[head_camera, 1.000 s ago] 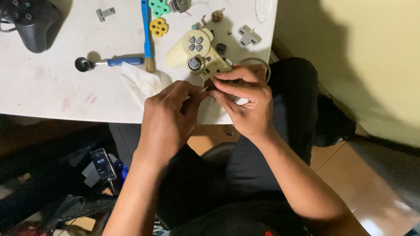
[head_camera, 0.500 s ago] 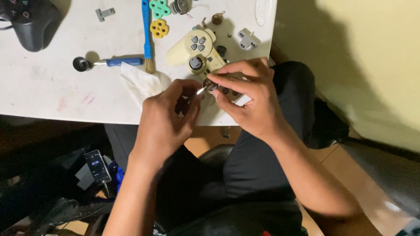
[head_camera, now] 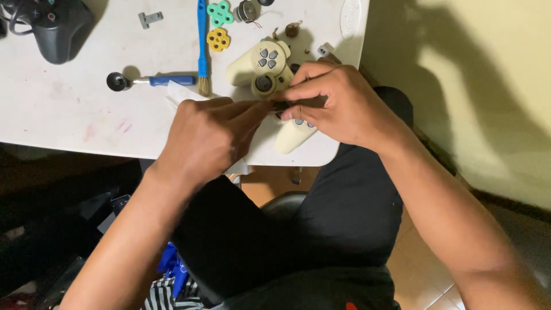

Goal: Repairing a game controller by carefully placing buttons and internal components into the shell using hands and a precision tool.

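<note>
Working at the near edge of the white table (head_camera: 69,115), we now have our right hand (head_camera: 338,103) lying over the cream game controller (head_camera: 258,69), fingers closed on a small dark part at its middle; half a second ago that hand sat lower and nearer us. Our left hand (head_camera: 209,135) pinches toward the same spot, so the fitting looks closer to seated. Farther back lie a blue brush (head_camera: 202,46), a blue-handled screwdriver (head_camera: 155,81), coloured rubber pads (head_camera: 219,26) and a black controller (head_camera: 54,26). Beyond the table stands a yellow wall (head_camera: 476,86).
</note>
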